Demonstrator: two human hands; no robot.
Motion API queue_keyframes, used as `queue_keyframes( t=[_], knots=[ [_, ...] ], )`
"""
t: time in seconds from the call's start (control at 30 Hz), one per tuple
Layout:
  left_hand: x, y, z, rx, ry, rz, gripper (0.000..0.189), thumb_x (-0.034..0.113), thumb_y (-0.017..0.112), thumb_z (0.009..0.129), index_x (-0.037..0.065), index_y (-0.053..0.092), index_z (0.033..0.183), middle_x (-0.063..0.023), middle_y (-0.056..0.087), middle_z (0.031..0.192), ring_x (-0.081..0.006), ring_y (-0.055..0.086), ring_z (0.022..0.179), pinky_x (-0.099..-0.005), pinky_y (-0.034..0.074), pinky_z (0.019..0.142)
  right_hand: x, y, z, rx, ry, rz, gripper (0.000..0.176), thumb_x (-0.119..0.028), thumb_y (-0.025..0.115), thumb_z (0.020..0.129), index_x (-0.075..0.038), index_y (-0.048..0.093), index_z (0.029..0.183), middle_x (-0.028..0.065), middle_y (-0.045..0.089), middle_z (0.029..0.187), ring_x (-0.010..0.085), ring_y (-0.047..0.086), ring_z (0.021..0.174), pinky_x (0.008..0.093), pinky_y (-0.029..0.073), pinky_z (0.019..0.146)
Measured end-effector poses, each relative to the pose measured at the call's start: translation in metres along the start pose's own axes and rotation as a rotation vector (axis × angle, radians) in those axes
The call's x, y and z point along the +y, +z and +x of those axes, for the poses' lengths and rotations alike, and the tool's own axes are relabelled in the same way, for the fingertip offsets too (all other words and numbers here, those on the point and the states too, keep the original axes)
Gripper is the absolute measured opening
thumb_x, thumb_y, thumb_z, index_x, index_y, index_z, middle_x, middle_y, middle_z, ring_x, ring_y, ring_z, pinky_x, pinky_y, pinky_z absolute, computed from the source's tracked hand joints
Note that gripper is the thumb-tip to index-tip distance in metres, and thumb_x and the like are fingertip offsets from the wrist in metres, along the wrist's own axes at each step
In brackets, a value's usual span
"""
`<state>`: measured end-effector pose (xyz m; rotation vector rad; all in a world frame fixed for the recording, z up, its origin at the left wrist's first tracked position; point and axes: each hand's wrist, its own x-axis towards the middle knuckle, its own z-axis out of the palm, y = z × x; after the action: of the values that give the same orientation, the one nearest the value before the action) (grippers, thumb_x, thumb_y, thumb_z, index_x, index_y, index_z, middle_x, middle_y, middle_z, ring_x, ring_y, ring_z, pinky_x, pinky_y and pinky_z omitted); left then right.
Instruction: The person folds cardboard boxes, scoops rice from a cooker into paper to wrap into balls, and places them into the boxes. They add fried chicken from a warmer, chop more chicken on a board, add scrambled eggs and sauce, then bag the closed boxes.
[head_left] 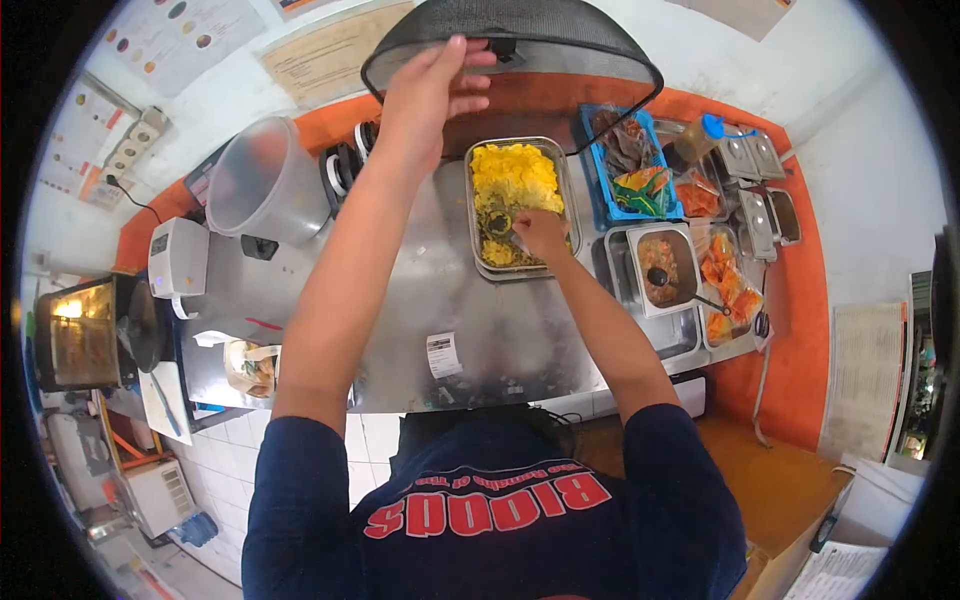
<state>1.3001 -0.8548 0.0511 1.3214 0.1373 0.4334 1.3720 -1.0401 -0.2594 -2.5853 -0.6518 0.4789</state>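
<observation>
My left hand (445,95) is raised at the black mesh food cover (560,30), fingers stretched apart and overlapping its rim near a small black fitting. The cover stands tilted up at the back of the counter. My right hand (541,236) is closed, low over the metal tray (487,268) of crumbly yellow food (515,178). Right by its fingertips, a dark round shape with yellow inside (498,223) lies among darker bits in the food. I cannot tell what the right fingers hold.
To the right are a blue basket (597,190) with bags, a metal pan of chopped food (672,250) with a black ladle, and a tray of orange packets (735,275). A clear tub (250,180), white device (178,255) and paper label (443,355) lie leftward.
</observation>
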Motion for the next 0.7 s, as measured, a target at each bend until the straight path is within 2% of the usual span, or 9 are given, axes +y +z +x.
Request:
queue_keyframes(
  t=[0.13, 0.27, 0.33, 0.37, 0.43, 0.47, 0.5, 0.53, 0.7],
  knots=[
    [0.005, -0.001, 0.016, 0.029, 0.071, 0.100, 0.036, 0.034, 0.058, 0.105, 0.003, 0.066, 0.120, -0.0048, 0.070, 0.110, -0.0108, 0.061, 0.087, -0.0257, 0.053, 0.074, -0.006, -0.004, -0.010, -0.071, 0.001, -0.081, 0.024, -0.042, 0.071, 0.082, -0.022, 0.081, 0.092, 0.0079, 0.075, 0.100, 0.0326, 0.067, 0.103, 0.0592, 0.037, 0.087],
    [-0.019, -0.014, -0.014, 0.082, 0.003, 0.130, 0.032, 0.034, 0.062, 0.103, 0.005, 0.069, 0.115, -0.0015, 0.069, 0.099, -0.0080, 0.057, 0.077, -0.0242, 0.049, 0.066, -0.012, 0.002, -0.011, -0.080, 0.008, -0.120, 0.022, -0.037, 0.071, 0.083, -0.018, 0.079, 0.092, 0.0105, 0.074, 0.099, 0.0354, 0.067, 0.102, 0.0577, 0.042, 0.084],
    [-0.052, -0.032, -0.043, 0.106, -0.042, 0.178, 0.029, 0.032, 0.064, 0.101, 0.006, 0.070, 0.112, -0.0015, 0.068, 0.094, -0.0074, 0.057, 0.072, -0.0239, 0.048, 0.064, 0.007, 0.024, -0.001, 0.087, -0.144, 0.260, 0.017, -0.025, 0.071, 0.085, -0.012, 0.072, 0.096, 0.0165, 0.073, 0.096, 0.0403, 0.065, 0.101, 0.0535, 0.047, 0.081],
    [-0.077, -0.044, -0.061, 0.136, -0.073, 0.229, 0.027, 0.031, 0.065, 0.101, 0.006, 0.070, 0.111, -0.0018, 0.068, 0.091, -0.0070, 0.057, 0.071, -0.0237, 0.047, 0.064, 0.008, 0.018, -0.002, 0.086, -0.147, 0.260, 0.017, -0.025, 0.071, 0.085, -0.012, 0.072, 0.096, 0.0165, 0.073, 0.096, 0.0403, 0.065, 0.101, 0.0535, 0.047, 0.081],
    [-0.149, -0.068, -0.093, 0.231, -0.178, 0.684, 0.027, 0.026, 0.067, 0.097, 0.004, 0.070, 0.112, -0.0075, 0.070, 0.087, -0.0141, 0.064, 0.074, -0.0298, 0.050, 0.065, 0.002, -0.001, -0.011, 0.315, -0.201, 0.372, 0.014, -0.008, 0.065, 0.087, -0.005, 0.062, 0.100, 0.0222, 0.068, 0.094, 0.0448, 0.063, 0.098, 0.0504, 0.049, 0.078],
    [-0.177, -0.073, -0.116, 0.241, -0.151, 0.778, 0.029, 0.025, 0.067, 0.095, 0.003, 0.069, 0.114, -0.0120, 0.072, 0.089, -0.0225, 0.068, 0.080, -0.0360, 0.052, 0.072, -0.003, -0.009, -0.013, 0.312, -0.202, 0.371, 0.014, -0.008, 0.065, 0.087, -0.005, 0.062, 0.100, 0.0222, 0.068, 0.094, 0.0448, 0.063, 0.098, 0.0504, 0.049, 0.078],
    [-0.199, -0.073, -0.138, 0.249, -0.122, 0.872, 0.032, 0.023, 0.067, 0.092, 0.002, 0.069, 0.116, -0.0164, 0.074, 0.090, -0.0309, 0.072, 0.087, -0.0423, 0.054, 0.078, -0.010, -0.018, -0.015, 0.470, -0.202, 0.277, 0.014, -0.004, 0.062, 0.086, -0.004, 0.060, 0.100, 0.0233, 0.066, 0.094, 0.0454, 0.062, 0.096, 0.0510, 0.049, 0.076],
    [-0.215, -0.072, -0.156, 0.244, -0.235, 0.913, 0.034, 0.024, 0.066, 0.092, 0.002, 0.068, 0.118, -0.0170, 0.074, 0.091, -0.0336, 0.071, 0.087, -0.0439, 0.054, 0.079, -0.013, -0.023, -0.015, 0.629, -0.201, 0.179, 0.015, 0.001, 0.059, 0.086, -0.002, 0.057, 0.101, 0.0244, 0.064, 0.093, 0.0460, 0.061, 0.094, 0.0517, 0.049, 0.075],
    [-0.240, -0.059, -0.184, 0.235, -0.477, 0.926, 0.043, 0.026, 0.067, 0.092, 0.004, 0.063, 0.128, -0.0180, 0.074, 0.093, -0.0379, 0.070, 0.089, -0.0487, 0.054, 0.083, -0.015, 0.005, 0.005, 0.479, -0.156, 0.024, 0.014, 0.002, 0.062, 0.088, 0.001, 0.061, 0.102, 0.0276, 0.063, 0.098, 0.0459, 0.063, 0.089, 0.0533, 0.049, 0.075]
  ],
)
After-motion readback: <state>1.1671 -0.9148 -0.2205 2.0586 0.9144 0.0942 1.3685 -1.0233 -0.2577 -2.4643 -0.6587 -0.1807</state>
